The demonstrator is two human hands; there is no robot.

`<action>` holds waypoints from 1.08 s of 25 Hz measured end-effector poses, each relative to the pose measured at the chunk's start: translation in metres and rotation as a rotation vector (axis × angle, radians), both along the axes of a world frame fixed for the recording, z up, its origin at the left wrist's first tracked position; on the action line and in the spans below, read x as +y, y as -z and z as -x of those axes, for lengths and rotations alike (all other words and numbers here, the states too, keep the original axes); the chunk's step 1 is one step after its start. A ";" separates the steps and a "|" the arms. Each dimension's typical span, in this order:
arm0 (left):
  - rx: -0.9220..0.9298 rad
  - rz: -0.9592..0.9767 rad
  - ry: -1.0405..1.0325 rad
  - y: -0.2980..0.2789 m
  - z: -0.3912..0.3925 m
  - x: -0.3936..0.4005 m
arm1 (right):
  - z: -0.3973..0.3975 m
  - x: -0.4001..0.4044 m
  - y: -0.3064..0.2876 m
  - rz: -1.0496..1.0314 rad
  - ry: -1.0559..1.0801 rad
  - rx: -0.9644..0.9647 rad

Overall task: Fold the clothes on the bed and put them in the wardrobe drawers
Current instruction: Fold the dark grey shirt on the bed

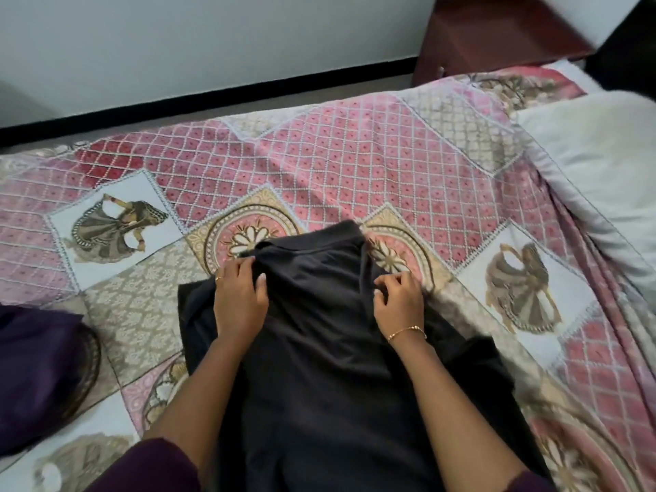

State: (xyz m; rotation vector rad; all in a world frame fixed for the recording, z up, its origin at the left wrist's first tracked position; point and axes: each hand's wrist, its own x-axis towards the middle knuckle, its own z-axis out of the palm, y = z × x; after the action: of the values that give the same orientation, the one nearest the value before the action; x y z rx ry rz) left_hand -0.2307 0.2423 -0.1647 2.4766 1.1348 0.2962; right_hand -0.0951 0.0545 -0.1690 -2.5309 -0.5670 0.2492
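Lying lengthwise at the near edge of the bed (319,143), mid-width, a dark grey garment (319,349) runs away from the person over the pink patterned bedspread (355,154). Both forearms reach over it. Left hand (239,296) rests on the far left part of the cloth, fingers (245,264) bent & bunching fabric near the collar. Right hand (399,300) sits opp., fingers curled, pinching the right side fold. Purple cloth (35,378) lies at the bed's left edge. White pillow (596,165) at far right corner; brown bedside unit (497,33) beyond.
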 end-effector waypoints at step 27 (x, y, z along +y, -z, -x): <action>-0.149 -0.070 -0.274 -0.083 -0.106 0.140 | -0.150 0.180 -0.099 -0.088 0.126 -0.085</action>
State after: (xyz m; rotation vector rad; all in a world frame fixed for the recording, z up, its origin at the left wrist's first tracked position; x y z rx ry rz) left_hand -0.1251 0.3825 -0.0821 2.3099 1.4204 0.5972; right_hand 0.0553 0.2343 -0.0704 -2.4891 -0.4384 0.0696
